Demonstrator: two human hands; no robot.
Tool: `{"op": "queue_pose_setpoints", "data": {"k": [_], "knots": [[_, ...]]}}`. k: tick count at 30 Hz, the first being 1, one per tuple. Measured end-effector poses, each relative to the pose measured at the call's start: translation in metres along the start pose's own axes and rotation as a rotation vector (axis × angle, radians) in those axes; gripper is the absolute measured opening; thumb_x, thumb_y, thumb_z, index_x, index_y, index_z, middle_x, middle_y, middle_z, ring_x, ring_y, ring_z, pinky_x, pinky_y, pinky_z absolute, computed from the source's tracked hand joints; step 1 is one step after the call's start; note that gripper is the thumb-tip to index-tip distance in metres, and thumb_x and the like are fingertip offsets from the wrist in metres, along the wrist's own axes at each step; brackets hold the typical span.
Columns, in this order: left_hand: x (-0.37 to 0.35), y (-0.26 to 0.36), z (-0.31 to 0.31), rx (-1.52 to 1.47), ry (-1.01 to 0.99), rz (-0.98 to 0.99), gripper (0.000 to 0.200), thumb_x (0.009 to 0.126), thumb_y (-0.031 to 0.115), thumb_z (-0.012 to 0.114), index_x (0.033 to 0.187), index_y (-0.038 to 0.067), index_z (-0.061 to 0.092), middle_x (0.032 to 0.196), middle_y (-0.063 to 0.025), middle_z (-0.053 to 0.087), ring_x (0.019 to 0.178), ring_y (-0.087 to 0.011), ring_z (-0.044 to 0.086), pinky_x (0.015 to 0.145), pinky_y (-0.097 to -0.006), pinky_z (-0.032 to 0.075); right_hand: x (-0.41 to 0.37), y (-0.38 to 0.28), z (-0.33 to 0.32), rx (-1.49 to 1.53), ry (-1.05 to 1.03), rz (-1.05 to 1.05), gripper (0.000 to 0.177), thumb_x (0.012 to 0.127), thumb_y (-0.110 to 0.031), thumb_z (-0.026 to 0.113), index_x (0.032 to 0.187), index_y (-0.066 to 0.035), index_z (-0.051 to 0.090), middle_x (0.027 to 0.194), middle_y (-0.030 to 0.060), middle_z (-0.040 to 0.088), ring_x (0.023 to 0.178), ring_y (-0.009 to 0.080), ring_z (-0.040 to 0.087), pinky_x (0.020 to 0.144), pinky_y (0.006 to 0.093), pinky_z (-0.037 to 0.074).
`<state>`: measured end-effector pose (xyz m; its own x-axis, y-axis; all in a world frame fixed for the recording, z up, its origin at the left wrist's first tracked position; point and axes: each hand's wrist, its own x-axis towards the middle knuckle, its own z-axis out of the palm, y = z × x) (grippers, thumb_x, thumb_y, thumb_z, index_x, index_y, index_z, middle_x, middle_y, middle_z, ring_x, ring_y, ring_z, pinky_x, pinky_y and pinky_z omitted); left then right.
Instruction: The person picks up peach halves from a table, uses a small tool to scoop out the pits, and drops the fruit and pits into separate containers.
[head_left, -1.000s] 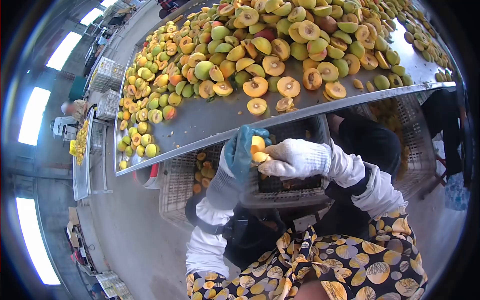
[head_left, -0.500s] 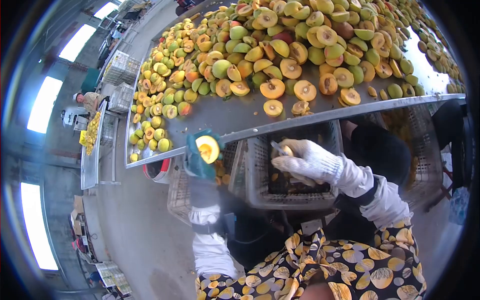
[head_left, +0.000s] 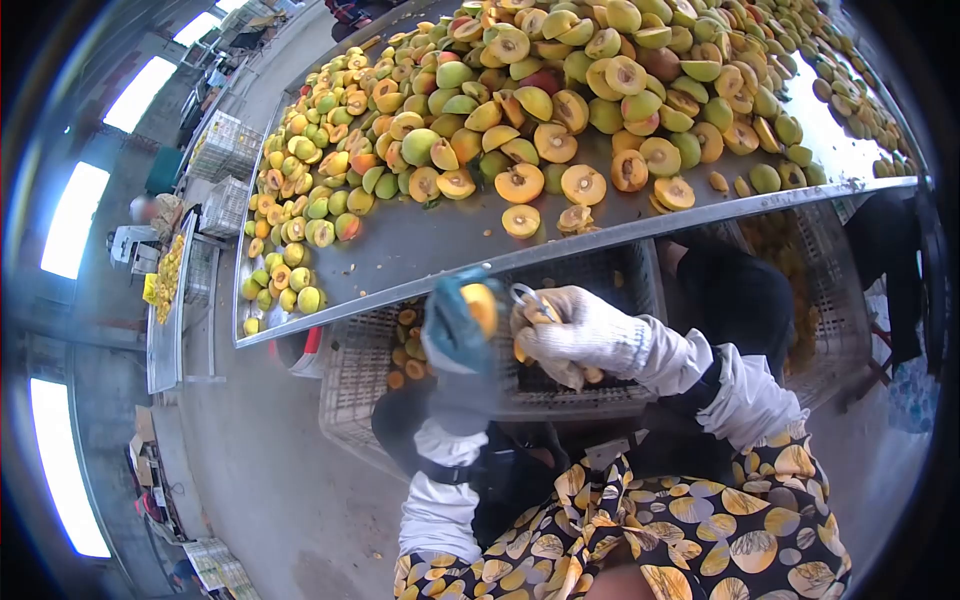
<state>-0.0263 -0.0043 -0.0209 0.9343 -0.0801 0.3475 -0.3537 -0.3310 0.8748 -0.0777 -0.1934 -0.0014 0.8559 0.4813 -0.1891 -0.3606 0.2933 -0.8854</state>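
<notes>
My left hand (head_left: 450,335), in a teal glove and blurred, grips a peach half (head_left: 481,308), whose orange side faces my other hand. Close beside it, my right hand (head_left: 585,335), in a white knitted glove, is closed around a small pitting tool (head_left: 522,294) with a looped metal end. That loop points at the peach half. A bit of orange shows under the right fingers. Both hands are just below the front edge of the metal table (head_left: 400,255), over plastic crates. A heap of halved peaches (head_left: 480,110) covers much of the tabletop.
One grey crate (head_left: 655,285) with dark contents sits under my right hand; another crate (head_left: 345,385) to the left holds peach pieces. A raised metal rim (head_left: 700,215) runs along the table. A person (head_left: 165,215) is at a second table (head_left: 168,345) far left.
My left hand has moved right with the peach half, up to my right hand, and the fruit's cut face has turned away from view. The camera view has shifted slightly.
</notes>
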Motion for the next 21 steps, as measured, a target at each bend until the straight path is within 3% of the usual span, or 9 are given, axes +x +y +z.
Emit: {"op": "queue_pose_setpoints", "data": {"k": [2,3,5,6,9,13,17,18,21], "knots": [[0.009,-0.008,-0.034,0.263,0.059,-0.172,0.049,0.108,0.043,0.042,0.105,0.001,0.067,0.09,-0.0087,0.07,0.08,-0.0139,0.066,0.077,-0.0297,0.053,-0.007,-0.003,-0.01,-0.039,-0.056,0.071,0.026,0.091,-0.029,0.068,0.099,-0.005,0.061,0.057,0.0001,0.055,0.044,0.0069,0.052,0.039,0.022,0.041],[0.019,-0.07,-0.061,0.698,0.091,0.03,0.042,0.105,0.041,0.051,0.105,0.002,0.068,0.092,-0.0133,0.071,0.078,-0.0244,0.07,0.075,-0.036,0.055,-0.007,-0.006,-0.024,-0.245,-0.073,0.151,0.038,0.091,-0.039,0.069,0.1,-0.003,0.063,0.062,0.0074,0.062,0.049,0.0184,0.06,0.046,0.0307,0.049],[0.037,-0.043,-0.076,1.232,-0.1,0.117,0.037,0.099,0.04,0.059,0.105,0.005,0.068,0.095,-0.0173,0.071,0.082,-0.0365,0.07,0.075,-0.0446,0.055,0.007,0.04,-0.051,-1.066,0.195,-0.145,0.053,0.092,-0.051,0.066,0.102,0.0,0.064,0.075,0.0177,0.069,0.067,0.0344,0.07,0.063,0.0418,0.056],[0.047,-0.042,-0.069,1.176,-0.062,0.162,0.037,0.096,0.041,0.061,0.101,0.005,0.069,0.092,-0.018,0.07,0.083,-0.0373,0.068,0.078,-0.0465,0.054,0.005,0.032,-0.047,-1.151,0.275,0.092,0.061,0.093,-0.058,0.06,0.104,0.002,0.064,0.089,0.0235,0.07,0.087,0.0428,0.069,0.077,0.0477,0.055],[0.084,-0.035,-0.01,0.997,-0.11,0.07,0.042,0.091,0.044,0.066,0.103,0.004,0.067,0.093,-0.021,0.068,0.09,-0.0395,0.066,0.083,-0.0492,0.051,0.004,0.038,-0.041,-1.085,0.354,0.024,0.054,0.096,-0.052,0.059,0.102,0.002,0.065,0.089,0.0241,0.071,0.085,0.0423,0.07,0.074,0.0472,0.056],[0.114,-0.003,0.074,0.97,-0.532,-0.339,0.065,0.085,0.049,0.072,0.133,0.009,0.054,0.115,-0.0231,0.07,0.105,-0.0374,0.069,0.091,-0.0443,0.054,0.002,0.023,-0.038,-1.011,0.489,-0.057,0.05,0.098,-0.048,0.058,0.102,0.002,0.064,0.09,0.0258,0.07,0.085,0.0425,0.069,0.072,0.0478,0.056],[0.118,-0.016,0.079,0.736,-0.503,-0.297,0.057,0.087,0.042,0.071,0.125,0.001,0.059,0.113,-0.0234,0.07,0.103,-0.0353,0.07,0.09,-0.0419,0.054,0.009,0.029,-0.051,-0.638,0.641,-0.368,0.038,0.101,-0.038,0.057,0.097,-0.001,0.059,0.075,0.0114,0.067,0.059,0.0263,0.065,0.057,0.0378,0.054],[0.115,-0.021,0.07,0.61,-0.47,-0.27,0.053,0.087,0.039,0.071,0.121,0.0,0.06,0.112,-0.0234,0.07,0.101,-0.0349,0.07,0.09,-0.0413,0.054,-0.001,-0.005,-0.034,-0.287,0.572,-0.044,0.031,0.102,-0.036,0.056,0.098,-0.005,0.057,0.069,0.0036,0.059,0.053,0.0146,0.057,0.05,0.0306,0.048],[0.082,-0.024,0.063,-0.027,-0.332,-0.16,0.031,0.097,0.027,0.062,0.109,-0.001,0.064,0.1,-0.0161,0.07,0.087,-0.0251,0.07,0.083,-0.0343,0.054,0.002,-0.015,-0.024,-0.276,0.547,-0.151,0.031,0.102,-0.038,0.056,0.101,-0.007,0.056,0.067,0.0021,0.056,0.053,0.0114,0.055,0.048,0.0285,0.044]]}}
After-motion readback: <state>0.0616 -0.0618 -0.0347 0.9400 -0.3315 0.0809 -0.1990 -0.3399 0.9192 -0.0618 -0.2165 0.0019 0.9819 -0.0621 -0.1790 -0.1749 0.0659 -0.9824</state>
